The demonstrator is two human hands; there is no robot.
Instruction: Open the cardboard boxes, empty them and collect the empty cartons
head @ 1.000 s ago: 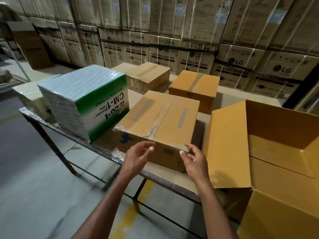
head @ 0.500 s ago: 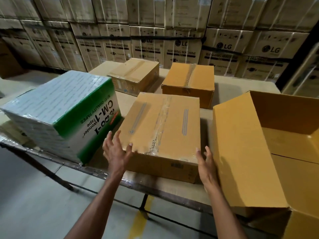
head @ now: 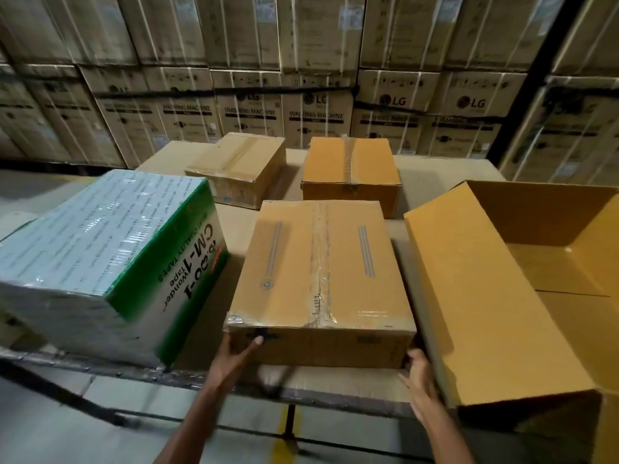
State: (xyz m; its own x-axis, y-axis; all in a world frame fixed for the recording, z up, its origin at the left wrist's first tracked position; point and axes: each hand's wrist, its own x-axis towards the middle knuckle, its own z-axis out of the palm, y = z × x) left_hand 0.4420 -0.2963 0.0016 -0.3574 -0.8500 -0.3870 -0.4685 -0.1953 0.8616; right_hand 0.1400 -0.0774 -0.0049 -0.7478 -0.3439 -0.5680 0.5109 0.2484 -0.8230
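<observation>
Warehouse table [head: 452,169] seen from above, crowded with boxes, with a wall of strapped LG washing machine cartons [head: 318,112] stacked behind it. At the near left stands a large green and white carton of CM-1 Wonder tape [head: 110,262], wrapped in clear film, its printing upside down to the viewer. Just right of it, the person's left hand [head: 234,358] presses against the near left corner of a sealed brown cardboard box [head: 321,272], thumb laid on the front face, the other fingers hidden around the side. This box sits at the near middle of the table, its top seam closed with clear tape. Beyond it, toward the far edge, rest two more taped boxes: a paler one [head: 239,164] to the left and a darker tan one [head: 350,167] to the right, apart from each other. The right hand [head: 420,380] cups the near right bottom corner of the middle box, fingers bent against it. At the far right stands a big open carton [head: 485,296], its flaps raised, one flap just beside the middle box.
</observation>
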